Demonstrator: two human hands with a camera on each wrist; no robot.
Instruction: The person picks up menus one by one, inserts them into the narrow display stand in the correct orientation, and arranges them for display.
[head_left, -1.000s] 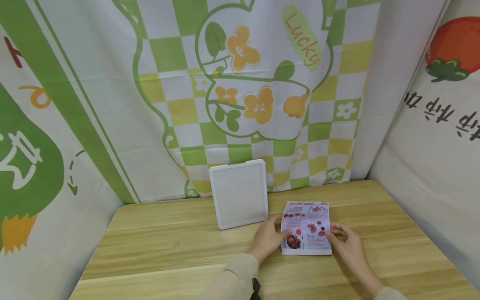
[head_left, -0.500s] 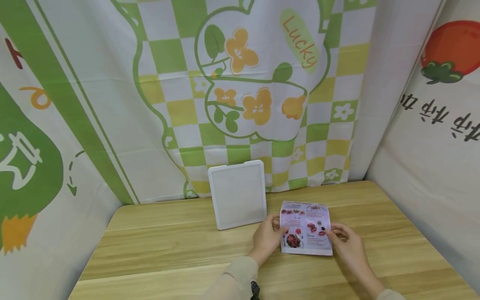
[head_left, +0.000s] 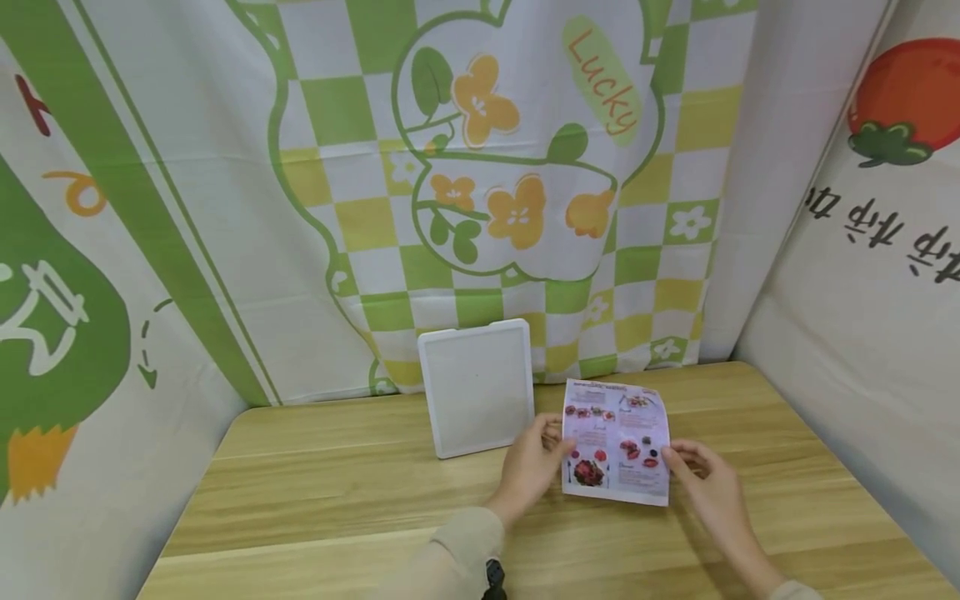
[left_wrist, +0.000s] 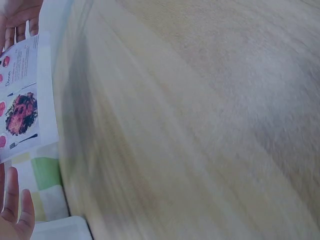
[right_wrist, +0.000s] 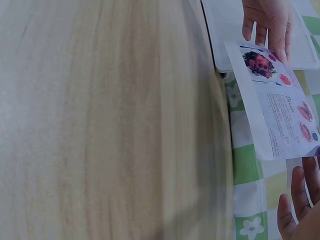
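Note:
A printed menu sheet (head_left: pixel 618 442) with food pictures is held between the two hands, its face turned up toward the head camera and its top slightly curved. My left hand (head_left: pixel 528 462) pinches its left edge, thumb in front and fingers behind. On the opposite edge, my right hand (head_left: pixel 708 483) pinches in the same way. In the left wrist view the menu sheet (left_wrist: pixel 22 95) stands off the wood surface, and the right wrist view also shows the menu sheet (right_wrist: pixel 280 102) raised. Just left of the left hand, a white frame (head_left: pixel 480 392) leans against the back curtain.
The wooden table (head_left: pixel 322 492) lies under the hands. A green and yellow checkered curtain (head_left: pixel 517 208) hangs behind its back edge. Printed white panels stand at the left and right sides. A dark strap (head_left: pixel 493 579) shows near the left sleeve.
Both hands have raised the menu sheet a little, and its top edge now sits higher in the head view. The right hand has shifted slightly to the right. The white frame stays put.

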